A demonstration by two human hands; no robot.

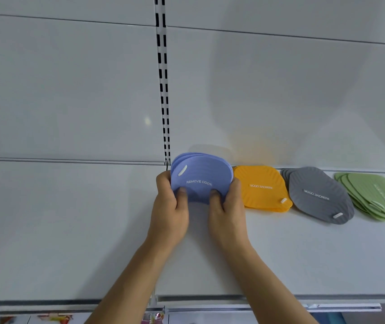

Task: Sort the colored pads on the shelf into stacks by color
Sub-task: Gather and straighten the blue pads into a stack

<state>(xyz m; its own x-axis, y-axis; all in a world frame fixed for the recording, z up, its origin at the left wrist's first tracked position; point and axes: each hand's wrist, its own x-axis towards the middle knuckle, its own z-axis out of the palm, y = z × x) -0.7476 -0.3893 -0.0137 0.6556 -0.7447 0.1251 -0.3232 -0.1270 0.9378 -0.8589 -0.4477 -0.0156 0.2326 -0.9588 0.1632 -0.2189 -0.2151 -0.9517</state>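
— Why are both hands on the blue pads (202, 177)?
— The left hand (171, 206) and right hand (227, 206) squeeze them from each side, above the shelf (69, 230), probably to even up the stack.
— Where should they go?
— Likely beside the orange pads (260, 188).
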